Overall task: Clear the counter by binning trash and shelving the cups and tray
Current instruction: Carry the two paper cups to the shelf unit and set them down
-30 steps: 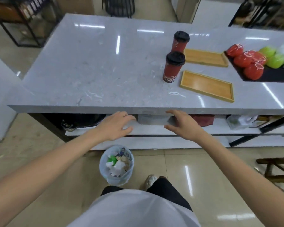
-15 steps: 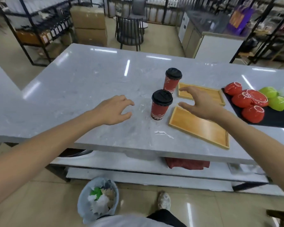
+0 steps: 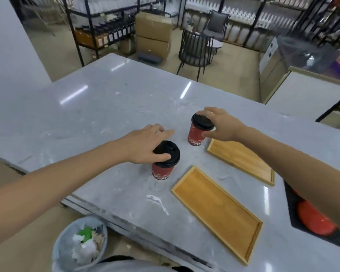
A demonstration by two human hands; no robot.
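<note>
Two red paper cups with black lids stand on the grey marble counter (image 3: pixel 98 114). My left hand (image 3: pixel 145 144) rests on the lid of the near cup (image 3: pixel 162 171), thumb and fingers around its rim. My right hand (image 3: pixel 220 124) grips the lid of the far cup (image 3: pixel 194 136) from above. Both cups stand upright on the counter. Two wooden trays lie to their right: the near tray (image 3: pixel 216 211) and the far tray (image 3: pixel 241 160).
A bin (image 3: pixel 67 250) lined with a bag and holding crumpled paper sits on the floor below the counter's near edge. A black mat (image 3: pixel 294 213) with red bowls (image 3: pixel 312 220) lies at the right. Chairs, boxes and shelving stand beyond the counter.
Both hands rose from the shelf under the counter, reached over the top and landed on the two cup lids. The view lifted toward the room.
</note>
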